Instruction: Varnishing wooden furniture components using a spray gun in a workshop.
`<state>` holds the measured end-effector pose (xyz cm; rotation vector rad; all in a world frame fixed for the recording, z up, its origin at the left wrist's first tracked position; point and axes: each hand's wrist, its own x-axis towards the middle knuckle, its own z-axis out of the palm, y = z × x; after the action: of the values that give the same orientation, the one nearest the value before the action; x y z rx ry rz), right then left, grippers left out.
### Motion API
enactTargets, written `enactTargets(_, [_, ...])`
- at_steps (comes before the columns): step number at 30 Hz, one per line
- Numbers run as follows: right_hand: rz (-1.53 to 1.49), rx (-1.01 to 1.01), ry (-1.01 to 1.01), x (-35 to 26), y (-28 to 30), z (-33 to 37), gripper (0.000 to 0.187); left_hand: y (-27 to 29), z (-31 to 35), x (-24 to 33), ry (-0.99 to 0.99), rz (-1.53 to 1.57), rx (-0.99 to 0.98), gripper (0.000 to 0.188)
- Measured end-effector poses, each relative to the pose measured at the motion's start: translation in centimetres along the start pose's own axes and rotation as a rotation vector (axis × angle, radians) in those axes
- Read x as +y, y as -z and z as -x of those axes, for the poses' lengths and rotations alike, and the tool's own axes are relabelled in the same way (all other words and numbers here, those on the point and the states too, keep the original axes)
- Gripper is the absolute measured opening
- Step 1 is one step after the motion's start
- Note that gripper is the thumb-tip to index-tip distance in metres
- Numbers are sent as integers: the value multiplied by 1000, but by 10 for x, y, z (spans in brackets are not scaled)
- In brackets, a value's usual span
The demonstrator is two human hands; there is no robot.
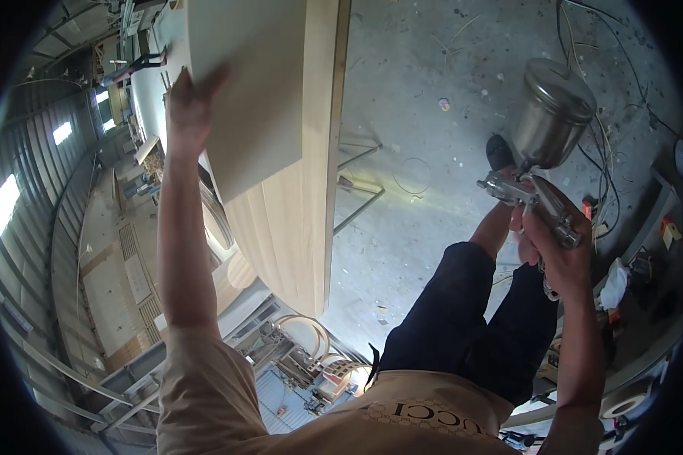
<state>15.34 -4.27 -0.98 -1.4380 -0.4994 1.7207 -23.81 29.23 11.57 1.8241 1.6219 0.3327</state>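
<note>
My right hand (558, 235) is wrapped round the handle of a metal spray gun (520, 191), held out at the right. A silvery lidded paint cup (552, 121) sits on top of the gun. My left arm reaches far forward, and my left hand (192, 110) is at the left edge of a flat grey-beige sheet (262, 121). Its thumb stands apart from the fingers, which are a little blurred; whether it touches the sheet cannot be made out. Beneath the sheet lies a long pale wooden panel (284, 227) with a rounded near end.
Thin metal stand legs (360, 212) jut out below the panel onto the speckled concrete floor (417, 76). Hoses and cables (607, 152) run along the right. Clutter, including a white plastic bag (615, 284), lies beside my right arm. Another person (136, 68) is in the far left background.
</note>
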Motion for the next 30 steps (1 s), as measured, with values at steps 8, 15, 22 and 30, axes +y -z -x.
enactTargets(8, [23, 6, -12, 29, -21, 50, 46, 26, 213, -94, 76, -200, 144, 37])
enactTargets(15, [1, 19, -15, 85, -36, 115, 44, -5, 302, -126, 200, -285, 169, 35])
enactTargets(22, [-94, 103, -51, 154, -73, 138, 44, 1, 326, -152, 214, -397, 119, 37])
enactTargets(30, [-64, 62, -48, 181, -98, 142, 39, -11, 329, -149, 215, -295, 100, 33])
